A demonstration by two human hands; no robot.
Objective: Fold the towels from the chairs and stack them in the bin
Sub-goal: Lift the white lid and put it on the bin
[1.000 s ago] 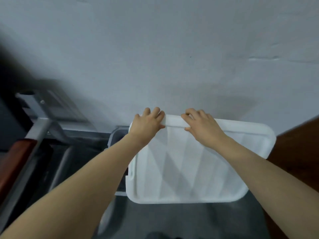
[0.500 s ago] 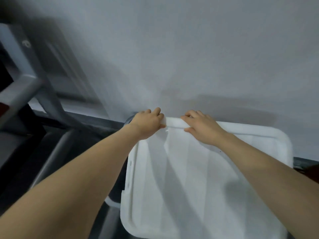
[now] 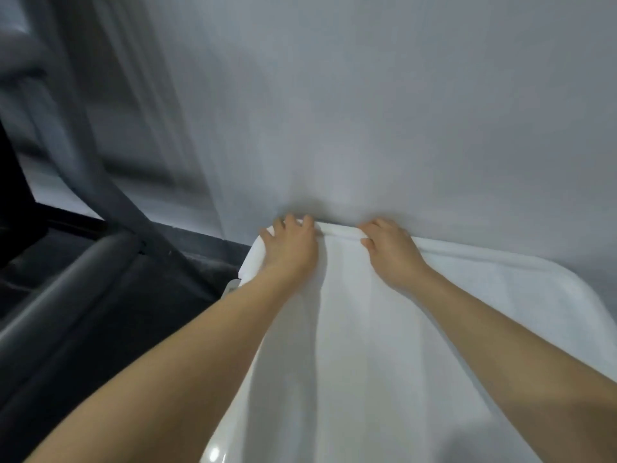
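Nearest the camera, our two bare forearms reach forward and up across the frame, the left one from the lower left, the right one from the lower right. Under them lies a white towel [image 3: 360, 345], spread wide with long soft creases running away from us, covering most of the lower right of the view. At its left edge and bottom we see a glossy white rim [image 3: 220, 454], likely the bin, with the towel draped over it; we cannot tell how deep the towel sits inside.

Further out, both hands are at the towel's far edge, which is rolled into a thick fold. Left hand [image 3: 290, 248]: palm down on the cloth near the far-left corner, fingers curled over the fold, grip closed on the towel. Right hand [image 3: 390, 253]: just beside it, a short gap of rolled edge between them, fingers bent over the fold and thumb tucked at the near side, grip also closed on the towel.

Left of the towel, a dark floor [image 3: 110, 322] and a grey metal frame [image 3: 66, 292] of tubes, one slanting low and one rising steeply; heavily blurred, so we cannot tell what it belongs to.

Farthest, a plain grey wall [image 3: 400, 95] right behind the towel's far edge, with a soft shadow above the hands.
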